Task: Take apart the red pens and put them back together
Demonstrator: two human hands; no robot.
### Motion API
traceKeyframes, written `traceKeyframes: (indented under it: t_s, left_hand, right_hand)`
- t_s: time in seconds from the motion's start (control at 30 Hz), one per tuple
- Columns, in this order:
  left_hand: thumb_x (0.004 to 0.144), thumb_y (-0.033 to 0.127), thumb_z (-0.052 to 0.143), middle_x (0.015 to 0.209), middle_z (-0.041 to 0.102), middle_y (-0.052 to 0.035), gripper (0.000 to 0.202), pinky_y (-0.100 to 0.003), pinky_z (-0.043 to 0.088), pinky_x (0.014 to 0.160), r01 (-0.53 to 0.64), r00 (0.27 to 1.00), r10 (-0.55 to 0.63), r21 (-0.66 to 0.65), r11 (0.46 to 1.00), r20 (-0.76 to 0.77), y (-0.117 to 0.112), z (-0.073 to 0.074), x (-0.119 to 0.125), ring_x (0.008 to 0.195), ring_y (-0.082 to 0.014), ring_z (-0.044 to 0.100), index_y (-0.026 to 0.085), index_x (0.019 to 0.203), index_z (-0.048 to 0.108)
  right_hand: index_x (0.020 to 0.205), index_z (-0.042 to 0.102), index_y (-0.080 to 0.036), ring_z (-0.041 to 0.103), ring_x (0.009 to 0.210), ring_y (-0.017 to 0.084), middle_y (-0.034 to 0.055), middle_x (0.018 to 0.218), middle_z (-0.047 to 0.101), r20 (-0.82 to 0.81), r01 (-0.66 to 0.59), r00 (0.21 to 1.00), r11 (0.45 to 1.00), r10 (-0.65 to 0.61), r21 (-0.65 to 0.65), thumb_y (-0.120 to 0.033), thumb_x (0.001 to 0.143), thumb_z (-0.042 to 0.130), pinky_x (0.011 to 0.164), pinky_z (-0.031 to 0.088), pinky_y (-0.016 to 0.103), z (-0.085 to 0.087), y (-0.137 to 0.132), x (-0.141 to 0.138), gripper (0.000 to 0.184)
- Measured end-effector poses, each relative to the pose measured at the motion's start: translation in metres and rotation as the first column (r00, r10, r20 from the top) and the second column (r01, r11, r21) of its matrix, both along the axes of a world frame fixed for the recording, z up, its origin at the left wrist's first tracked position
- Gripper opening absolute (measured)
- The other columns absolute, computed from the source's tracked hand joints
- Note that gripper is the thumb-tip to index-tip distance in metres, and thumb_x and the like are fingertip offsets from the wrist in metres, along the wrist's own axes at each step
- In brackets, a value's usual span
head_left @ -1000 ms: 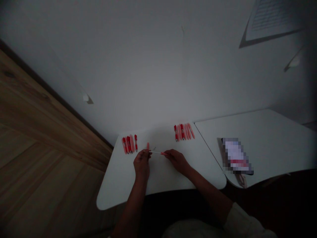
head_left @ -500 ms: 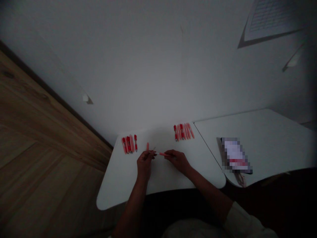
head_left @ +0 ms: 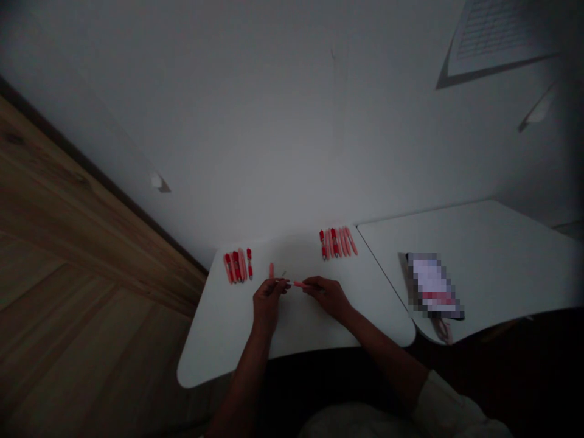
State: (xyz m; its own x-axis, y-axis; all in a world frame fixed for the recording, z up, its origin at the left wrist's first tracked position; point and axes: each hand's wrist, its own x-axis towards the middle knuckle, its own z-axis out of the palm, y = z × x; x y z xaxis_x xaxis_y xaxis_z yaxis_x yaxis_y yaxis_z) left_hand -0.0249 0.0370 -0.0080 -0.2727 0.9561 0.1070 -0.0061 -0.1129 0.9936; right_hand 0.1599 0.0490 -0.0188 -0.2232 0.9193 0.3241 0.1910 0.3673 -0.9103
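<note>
Over the white table, my right hand [head_left: 325, 293] pinches a pink pen barrel [head_left: 298, 284] that points left. My left hand [head_left: 268, 296] is closed on a thin whitish rod, like a pen refill [head_left: 289, 283], whose end meets the barrel. How far the rod sits inside it is too small to tell. Just beyond my left fingers lies a loose pink pen part [head_left: 271, 269], partly hidden by the hand. A tiny thin piece [head_left: 283, 273] lies near it, too small to name.
Red and pink pens [head_left: 237, 266] lie in a row at the left. Another row of pens [head_left: 337, 243] lies near the wall on the right. A blurred phone-like device [head_left: 433, 285] with a strap rests on the adjoining table [head_left: 488, 255]. A wall [head_left: 283, 121] rises behind.
My left hand has shifted slightly right, and less of the thin rod shows between the hands. My right hand has hardly moved.
</note>
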Motion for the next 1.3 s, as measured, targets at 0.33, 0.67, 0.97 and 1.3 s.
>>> traceKeyframes:
  t_s: [0.33, 0.67, 0.97, 1.3]
  left_hand:
    - [0.075, 0.032, 0.066, 0.075, 0.068, -0.0039, 0.019, -0.026, 0.048, 0.066, 0.046, 0.996, -0.046, 0.005, 0.999, -0.074, -0.003, 0.006, 0.001, 0.068, -0.0126, 0.061, 0.015, 0.083, 0.067]
    - [0.071, 0.034, 0.068, 0.068, 0.066, -0.0007, 0.02, -0.024, 0.047, 0.06, 0.054, 0.974, -0.058, -0.024, 0.998, -0.219, -0.005, 0.007, 0.005, 0.063, -0.0129, 0.059, 0.018, 0.081, 0.068]
    - [0.078, 0.04, 0.059, 0.084, 0.069, -0.0041, 0.027, -0.028, 0.047, 0.067, 0.037, 0.965, -0.033, 0.01, 0.999, -0.259, -0.003, 0.008, 0.005, 0.071, -0.0153, 0.06, 0.019, 0.094, 0.067]
    - [0.079, 0.034, 0.057, 0.088, 0.062, -0.01, 0.022, -0.042, 0.038, 0.087, -0.139, 0.466, 0.241, 0.198, 0.97, -0.852, 0.025, 0.0, -0.006, 0.088, -0.0259, 0.054, 0.019, 0.091, 0.067]
  right_hand:
    - [0.101, 0.064, -0.023, 0.066, 0.083, 0.015, 0.0024, 0.093, 0.07, 0.142, -0.031, 0.99, 0.996, 0.02, 0.079, -0.033, 0.086, 0.055, 0.077, 0.05, 0.027, -0.003, -0.001, -0.002, 0.02]
    - [0.125, 0.051, -0.026, 0.057, 0.095, 0.016, 0.0066, 0.102, 0.062, 0.344, -0.139, 0.939, 0.925, 0.009, 0.354, -0.017, 0.095, 0.036, 0.085, 0.046, 0.031, 0.002, -0.006, -0.005, 0.035]
    - [0.102, 0.063, -0.022, 0.057, 0.073, 0.015, 0.0042, 0.081, 0.061, 0.271, 0.088, 0.949, 0.962, -0.16, 0.259, -0.034, 0.093, 0.045, 0.071, 0.045, 0.025, 0.001, -0.003, -0.003, 0.024]
    - [0.098, 0.064, -0.022, 0.056, 0.07, 0.015, 0.0035, 0.078, 0.061, 0.218, 0.142, 0.957, 0.962, -0.194, 0.233, -0.036, 0.092, 0.044, 0.069, 0.045, 0.025, 0.002, -0.001, -0.002, 0.026]
